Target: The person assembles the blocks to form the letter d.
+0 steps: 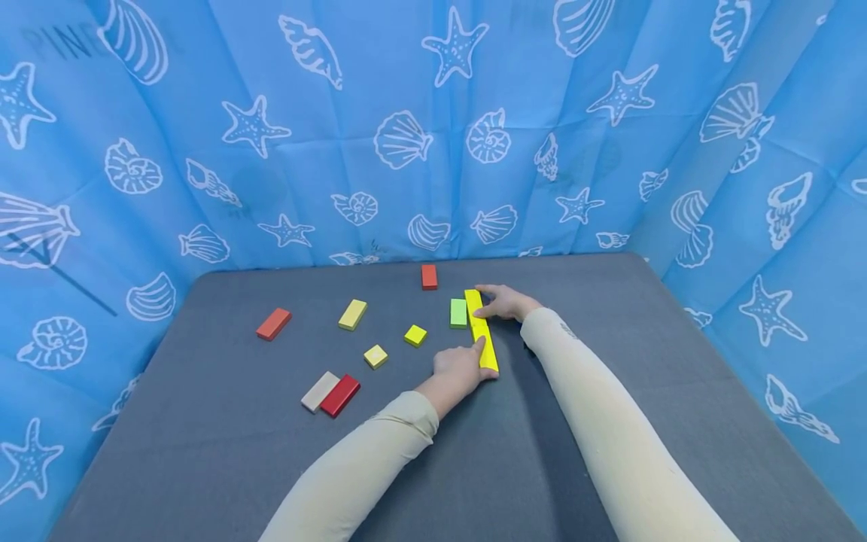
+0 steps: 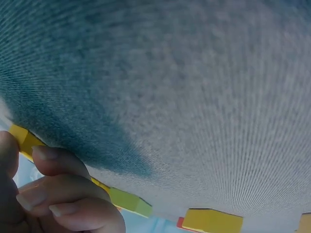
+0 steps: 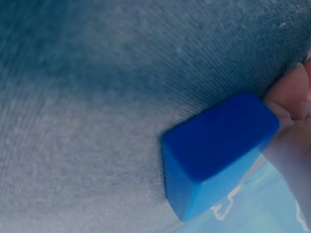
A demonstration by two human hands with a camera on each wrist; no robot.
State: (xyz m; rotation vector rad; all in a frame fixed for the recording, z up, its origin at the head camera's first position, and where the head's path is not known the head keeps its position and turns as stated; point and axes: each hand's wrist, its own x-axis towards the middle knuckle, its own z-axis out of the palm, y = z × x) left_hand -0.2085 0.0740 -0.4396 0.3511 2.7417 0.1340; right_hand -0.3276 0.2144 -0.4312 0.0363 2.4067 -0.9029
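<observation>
A long yellow bar, perhaps yellow blocks laid end to end, lies on the grey cloth; its seams are hard to make out. At the near end my left hand pinches it, index finger on top and thumb against the end. The left wrist view shows the yellow block between thumb and index finger, the other fingers curled. My right hand grips the far part, fingertips at the far end and thumb farther down. A green block lies just left of the bar. Beside my right wrist sits a blue block, mostly hidden by the sleeve in the head view.
Left of the hands lie small yellow blocks, a pale yellow block, an orange-red block, and a beige block touching a red block. Another red block is near the back edge. A blue shell-print curtain surrounds the table.
</observation>
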